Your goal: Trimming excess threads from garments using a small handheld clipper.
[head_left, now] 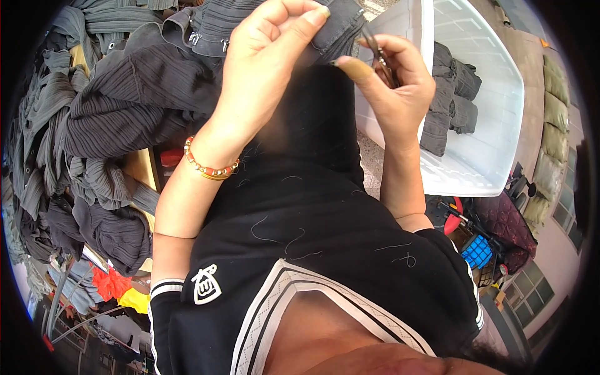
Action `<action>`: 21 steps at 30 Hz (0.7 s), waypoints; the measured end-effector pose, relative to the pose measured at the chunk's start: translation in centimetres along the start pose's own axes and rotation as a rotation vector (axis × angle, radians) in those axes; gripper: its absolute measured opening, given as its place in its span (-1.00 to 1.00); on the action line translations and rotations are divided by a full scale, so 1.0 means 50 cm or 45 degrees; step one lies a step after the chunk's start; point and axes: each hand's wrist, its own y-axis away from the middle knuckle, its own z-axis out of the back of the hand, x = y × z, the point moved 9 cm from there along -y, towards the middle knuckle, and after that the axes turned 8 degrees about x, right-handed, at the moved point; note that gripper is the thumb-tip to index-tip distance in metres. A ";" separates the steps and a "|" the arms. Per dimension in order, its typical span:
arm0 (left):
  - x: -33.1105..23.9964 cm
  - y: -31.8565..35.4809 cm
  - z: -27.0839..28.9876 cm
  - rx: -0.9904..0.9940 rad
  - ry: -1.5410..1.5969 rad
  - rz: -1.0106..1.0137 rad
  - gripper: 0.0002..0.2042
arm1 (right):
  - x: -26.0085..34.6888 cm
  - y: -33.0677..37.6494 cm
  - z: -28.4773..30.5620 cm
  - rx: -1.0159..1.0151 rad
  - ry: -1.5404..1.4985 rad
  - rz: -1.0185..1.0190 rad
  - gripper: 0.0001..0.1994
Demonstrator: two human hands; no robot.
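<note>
In the upper middle, my left hand (265, 56) is closed, its thumb and forefinger pinching the edge of a dark grey garment (340, 28). Some of the cloth runs past the top of the view. My right hand (400, 84), to the right of the cloth, is curled around a small pair of dark metal thread snips (382, 61). The blades point up toward the garment's edge, and whether they touch it I cannot tell. Dark ribbed cloth with small metal fasteners (203, 40) lies just left of my left hand. Loose pale threads cling to my black clothing (312, 212).
A large heap of dark grey ribbed garments (131, 100) fills the left side. To the right stands a white plastic bin (500, 106) with folded dark garments (459, 94) inside. Beyond it are a blue basket (477, 252) and a dark red quilted cover (509, 228).
</note>
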 end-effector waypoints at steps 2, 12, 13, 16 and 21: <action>-0.007 0.002 -0.003 0.003 -0.111 -0.063 -0.84 | -0.008 -0.001 -0.003 -0.002 0.063 -0.034 -0.76; -0.010 -0.005 0.019 0.020 -0.160 -0.096 -0.83 | -0.035 0.002 0.026 0.070 -0.378 -0.181 -0.92; -0.008 -0.007 0.023 0.004 -0.139 -0.073 -0.82 | -0.035 0.002 0.032 0.055 -0.442 -0.177 -0.91; -0.003 -0.007 0.029 -0.002 -0.085 -0.029 -0.82 | -0.049 0.006 0.057 0.180 -0.662 -0.130 -0.90; 0.005 -0.009 0.026 0.013 -0.049 0.057 -0.78 | -0.088 -0.018 0.063 0.174 -0.762 -0.125 -0.67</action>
